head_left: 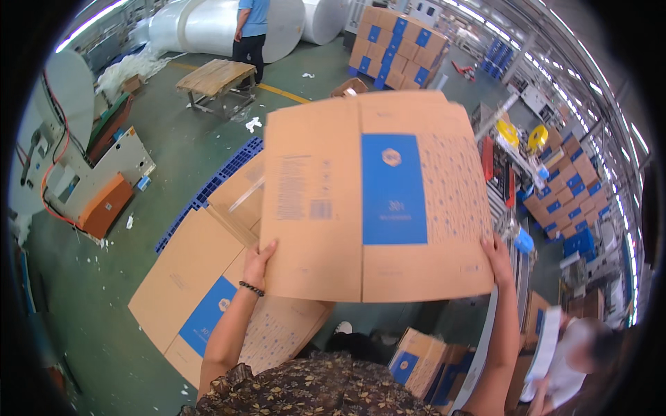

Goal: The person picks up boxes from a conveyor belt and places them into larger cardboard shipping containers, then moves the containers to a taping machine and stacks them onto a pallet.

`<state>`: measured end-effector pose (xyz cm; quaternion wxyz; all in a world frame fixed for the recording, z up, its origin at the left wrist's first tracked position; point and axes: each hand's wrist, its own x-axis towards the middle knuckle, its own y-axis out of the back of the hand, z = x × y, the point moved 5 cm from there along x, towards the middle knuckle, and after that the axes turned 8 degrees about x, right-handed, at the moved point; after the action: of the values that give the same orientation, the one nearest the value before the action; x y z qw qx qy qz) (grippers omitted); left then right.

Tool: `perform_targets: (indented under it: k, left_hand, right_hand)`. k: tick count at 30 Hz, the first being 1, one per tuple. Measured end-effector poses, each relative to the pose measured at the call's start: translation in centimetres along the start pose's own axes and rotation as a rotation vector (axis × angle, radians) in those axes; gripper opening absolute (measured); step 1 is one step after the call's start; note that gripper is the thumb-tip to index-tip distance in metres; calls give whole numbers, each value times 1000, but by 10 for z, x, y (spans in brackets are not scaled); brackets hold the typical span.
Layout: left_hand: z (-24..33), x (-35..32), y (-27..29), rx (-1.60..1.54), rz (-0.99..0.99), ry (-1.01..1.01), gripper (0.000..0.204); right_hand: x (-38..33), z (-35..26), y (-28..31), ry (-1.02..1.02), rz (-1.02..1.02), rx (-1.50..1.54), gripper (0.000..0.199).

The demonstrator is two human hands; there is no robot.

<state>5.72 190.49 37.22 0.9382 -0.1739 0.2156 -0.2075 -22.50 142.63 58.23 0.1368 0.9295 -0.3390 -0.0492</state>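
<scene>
A flattened cardboard box (312, 256), brown with a blue printed panel, is held up in front of me. My left hand (259, 265) grips its lower left edge, and a dark beaded bracelet circles that wrist. At the lower right edge, my right hand (497, 259) is closed on the same flat box. Below and to the left lies a stack of similar flattened boxes (187, 277), partly covered by the held one and my left forearm. Under that stack shows a blue plastic pallet (208, 191).
A roller conveyor with a tape machine (501, 180) runs along my right. Packed cartons (409, 357) stand by my right side. At lower right is a co-worker (576, 360) with a white item. Farther off are a wooden table (215, 75), a standing person (252, 35) and stacked cartons (399, 48).
</scene>
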Motion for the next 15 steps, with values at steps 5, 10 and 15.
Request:
perform_targets:
  k: [5,10,15]
  left_hand:
    - [-46,45,-41,73,119,-57,46]
    - [-112,38,-29,28,453,-39,43]
    - [-154,61,-9,689,801,-92,46]
  right_hand:
    - [79,75,25,-161,-112,224,48]
    - [252,173,-49,-99,-483,-198,52]
    - [335,273,-135,202,-122,-530,74]
